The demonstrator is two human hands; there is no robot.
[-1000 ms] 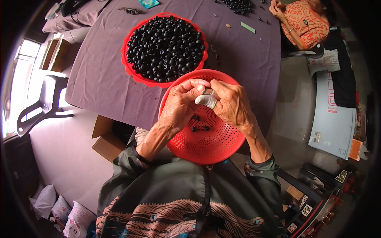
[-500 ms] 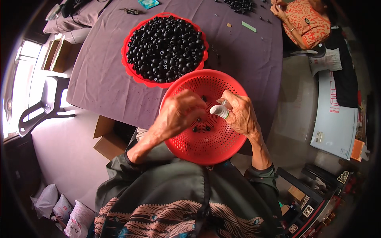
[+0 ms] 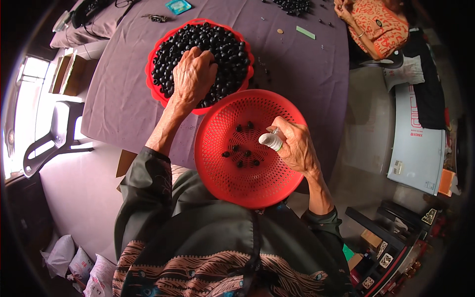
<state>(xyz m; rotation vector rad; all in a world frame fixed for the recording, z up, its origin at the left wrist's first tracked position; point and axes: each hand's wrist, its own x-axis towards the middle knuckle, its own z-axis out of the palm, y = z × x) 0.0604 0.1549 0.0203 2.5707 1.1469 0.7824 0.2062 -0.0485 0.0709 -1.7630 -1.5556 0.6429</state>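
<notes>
My left hand (image 3: pixel 194 76) reaches into a scalloped red bowl (image 3: pixel 150 81) heaped with black beads (image 3: pixel 225 64). Its fingers are curled down among the beads and the fingertips are hidden. Above a red plastic colander (image 3: pixel 217 180), my right hand (image 3: pixel 295 147) is closed, with the thumb in a white wrapping (image 3: pixel 270 142). Thumb and fingers pinch together there; something small and pale shows at the tips, too small to name. On the colander's floor lie several dark beads (image 3: pixel 247 154), spread apart. The colander rests at my lap, against the table's edge.
A purple-grey cloth covers the table (image 3: pixel 297 69). On it lie a green strip (image 3: pixel 306 32), a blue packet (image 3: pixel 178 6) and another pile of black beads (image 3: pixel 293 6). Another person (image 3: pixel 378 29) sits at the far right. A dark chair (image 3: pixel 57 131) stands at the left.
My left hand has moved from above the colander up and away into the bowl of beads. More beads show on the colander's floor. My right hand has stayed nearly in place.
</notes>
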